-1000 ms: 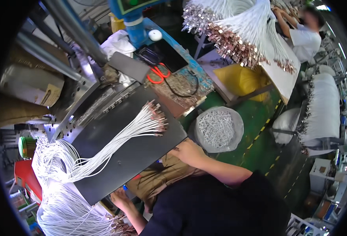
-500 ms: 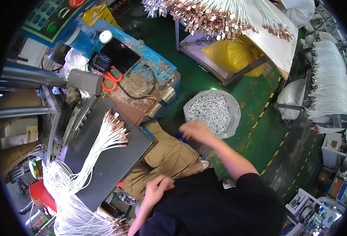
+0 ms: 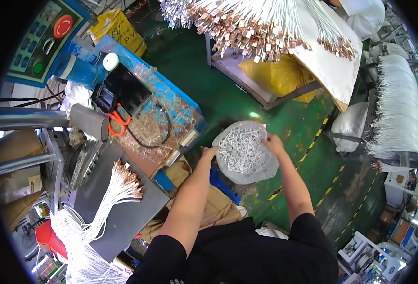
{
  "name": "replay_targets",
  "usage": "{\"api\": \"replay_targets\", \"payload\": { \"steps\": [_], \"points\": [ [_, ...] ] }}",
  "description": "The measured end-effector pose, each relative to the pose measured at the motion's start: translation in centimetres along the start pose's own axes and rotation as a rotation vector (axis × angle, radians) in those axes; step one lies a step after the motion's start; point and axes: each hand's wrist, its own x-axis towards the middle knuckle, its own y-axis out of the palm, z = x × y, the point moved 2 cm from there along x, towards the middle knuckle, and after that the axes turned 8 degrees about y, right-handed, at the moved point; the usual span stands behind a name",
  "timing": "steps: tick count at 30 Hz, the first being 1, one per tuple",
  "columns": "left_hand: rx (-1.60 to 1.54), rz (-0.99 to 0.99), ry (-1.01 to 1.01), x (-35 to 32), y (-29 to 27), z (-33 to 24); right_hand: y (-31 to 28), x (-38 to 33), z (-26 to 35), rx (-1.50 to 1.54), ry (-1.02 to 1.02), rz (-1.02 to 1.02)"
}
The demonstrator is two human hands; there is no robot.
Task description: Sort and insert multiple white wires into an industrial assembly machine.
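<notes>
In front of me, a round translucent plastic bag [image 3: 241,178] stands spread at the top, full of small white tubular pieces [image 3: 244,150]. My left hand [image 3: 210,152] is closed on the bag's left edge, with its fingertips partly hidden. On the opposite side, my right hand [image 3: 273,144] pinches the rim between thumb and fingers. Both arms are stretched forward over my lap. To my left, a bundle of white wires [image 3: 105,203] with copper-coloured ends lies on a dark metal plate [image 3: 140,215].
Orange-handled scissors [image 3: 119,124] and a black tray-like object [image 3: 130,90] rest on the littered blue machine bed [image 3: 185,106]. A control panel [image 3: 43,42] is at upper left. Wire bundles cover the far table [image 3: 344,71], with a yellow bag [image 3: 284,78] beneath. A blue plastic piece [image 3: 224,187] shows below the bag.
My left hand has come from my lap to the bag's left edge. My right hand has moved from above the near-left edge to the right rim. The bag sits slightly nearer and its rim has changed shape.
</notes>
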Motion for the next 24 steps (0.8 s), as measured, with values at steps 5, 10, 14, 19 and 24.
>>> {"api": "replay_targets", "payload": {
  "steps": [5, 10, 14, 19, 24],
  "points": [
    [-0.415, 0.638, -0.031, -7.1, 2.7, -6.5, -2.8, -3.4, -7.8, 0.066, -0.331, -0.284],
    [-0.619, 0.486, -0.189, -5.2, 0.8, -5.5, -2.3, -0.9, -1.7, 0.662, 0.061, -0.261],
    [-0.740, 0.328, -0.051, -5.2, 2.8, -5.8, -3.4, 2.8, -1.8, 0.216, 0.068, 0.164],
    [-0.698, -0.120, 0.259, -4.3, 2.1, -4.1, -7.0, 2.4, 5.2, 0.487, -0.235, -0.206],
    [-0.292, -0.356, 0.223, -7.7, 0.2, -3.7, -6.2, -1.7, 10.4, 0.218, -0.340, -0.521]
  ]
}}
